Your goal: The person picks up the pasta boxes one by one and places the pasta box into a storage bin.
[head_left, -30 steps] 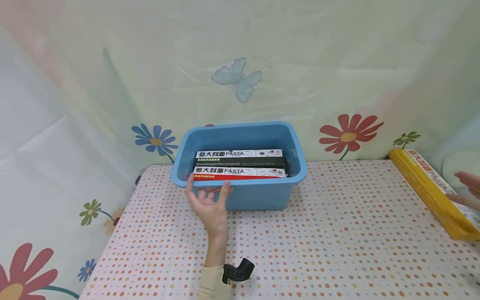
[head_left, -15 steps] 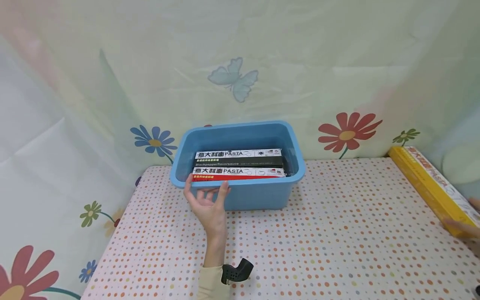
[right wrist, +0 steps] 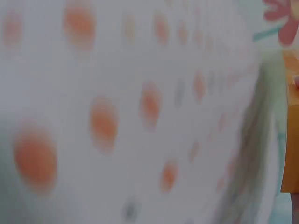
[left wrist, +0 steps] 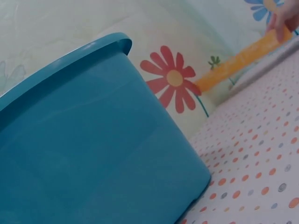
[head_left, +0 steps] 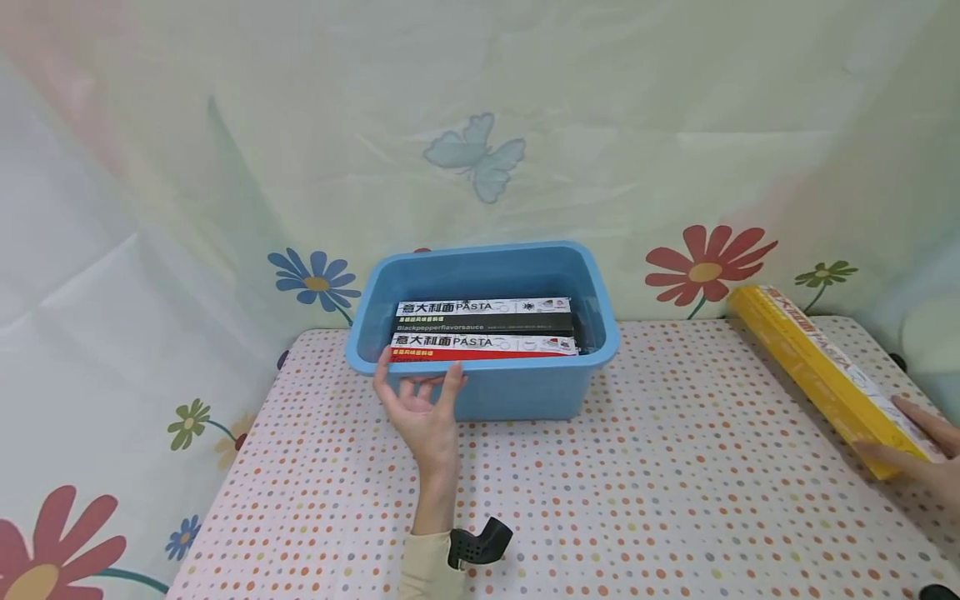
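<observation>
A blue plastic tub point(head_left: 517, 392) stands at the back middle of the table, and its side fills much of the left wrist view. My left hand point(head_left: 423, 425) grips its front rim near the left corner, some fingers tucked below the lip. Inside lie a black-and-white pasta box point(head_left: 483, 318) and a red-and-white pasta box point(head_left: 483, 343), side by side. At the right, my right hand point(head_left: 924, 454) holds a yellow-and-white pasta box point(head_left: 825, 383) by its near end. That box is raised off the table and slants toward the back left; in the right wrist view only its end shows.
A dotted cloth point(head_left: 637, 500) covers the table. Behind it hangs a flowered curtain point(head_left: 600, 167), close to the tub's back side. A black wrist device point(head_left: 480, 543) sits on my left wrist.
My right hand has come down onto the yellow pasta box, taken hold of it, and lifted it off the table, shifting it left. The left hand and the tub have stayed in place.
</observation>
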Tool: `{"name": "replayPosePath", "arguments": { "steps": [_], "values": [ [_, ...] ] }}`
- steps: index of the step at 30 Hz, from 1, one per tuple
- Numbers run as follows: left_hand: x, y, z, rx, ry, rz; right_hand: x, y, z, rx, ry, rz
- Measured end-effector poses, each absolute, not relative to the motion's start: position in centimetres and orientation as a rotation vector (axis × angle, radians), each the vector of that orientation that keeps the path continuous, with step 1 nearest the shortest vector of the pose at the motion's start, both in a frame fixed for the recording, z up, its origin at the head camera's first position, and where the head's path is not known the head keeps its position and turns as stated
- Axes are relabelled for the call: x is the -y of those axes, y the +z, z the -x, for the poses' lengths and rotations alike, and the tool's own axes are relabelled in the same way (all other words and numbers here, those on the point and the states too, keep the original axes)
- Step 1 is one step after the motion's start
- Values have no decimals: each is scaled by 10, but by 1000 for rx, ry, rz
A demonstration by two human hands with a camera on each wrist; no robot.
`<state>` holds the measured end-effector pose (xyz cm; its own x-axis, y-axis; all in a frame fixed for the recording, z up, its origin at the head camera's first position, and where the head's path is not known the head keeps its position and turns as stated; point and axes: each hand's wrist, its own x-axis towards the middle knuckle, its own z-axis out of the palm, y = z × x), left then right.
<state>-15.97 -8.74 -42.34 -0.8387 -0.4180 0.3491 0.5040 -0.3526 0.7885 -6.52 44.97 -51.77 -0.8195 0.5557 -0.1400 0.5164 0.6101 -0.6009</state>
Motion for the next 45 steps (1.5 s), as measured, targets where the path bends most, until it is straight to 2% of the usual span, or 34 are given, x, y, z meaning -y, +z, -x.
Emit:
{"name": "replayPosePath", "arguments": {
  "steps": [5, 11, 24, 29, 37, 45],
  "values": [
    [89, -426, 161, 1330, -2191, 128, -393, -460, 73, 2689, 1301, 552],
    [89, -427, 161, 1348, -2185, 132, -340, -409, 95, 2593, 1415, 84],
    [85, -429, 162, 1340, -2203, 150, -243, -324, 188, 2675, 1296, -565],
    [85, -430, 161, 1345, -2196, 173, -210, -311, 211, 2814, 1235, -732],
    [86, -431, 160, 1334, -2181, 188, -174, -319, 235, 2835, 1172, -1052],
    [89, -432, 160, 1324, -2180, 187, -160, -331, 254, 2852, 1132, -1138]
  ]
}}
